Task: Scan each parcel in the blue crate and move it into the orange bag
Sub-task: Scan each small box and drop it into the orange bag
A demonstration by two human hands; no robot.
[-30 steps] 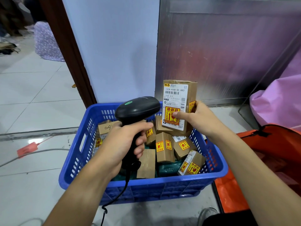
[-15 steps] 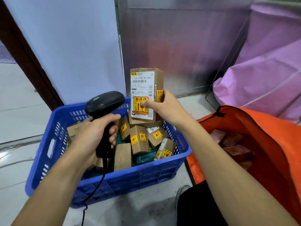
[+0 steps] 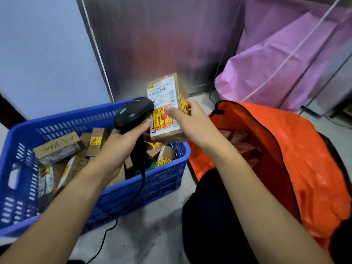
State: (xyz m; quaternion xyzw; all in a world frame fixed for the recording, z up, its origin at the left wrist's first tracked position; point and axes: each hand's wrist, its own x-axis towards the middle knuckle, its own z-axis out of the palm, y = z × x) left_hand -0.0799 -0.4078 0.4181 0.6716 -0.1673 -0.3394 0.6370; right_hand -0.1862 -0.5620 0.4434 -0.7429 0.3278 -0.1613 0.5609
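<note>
My right hand (image 3: 192, 126) grips a brown cardboard parcel (image 3: 164, 96) with a white shipping label and yellow-red fragile stickers, held tilted above the right end of the blue crate (image 3: 122, 191). My left hand (image 3: 122, 147) holds a black corded barcode scanner (image 3: 133, 112), its head right beside the parcel's label. Several more small brown parcels (image 3: 59, 147) lie in the crate. The open orange bag (image 3: 297, 149) sits on the floor to the right, with several parcels (image 3: 242, 141) inside it.
A metal-clad wall (image 3: 162, 39) and a pale wall (image 3: 43, 54) stand behind the crate. A purple sack (image 3: 276, 60) leans at the back right. The scanner cable (image 3: 106, 235) trails over the grey floor. My dark-clothed knee (image 3: 209, 216) lies between crate and bag.
The view has swung right, showing more of the orange bag. The parcel has tilted and shifted right toward the bag, and the scanner head has come up close beside its label.
</note>
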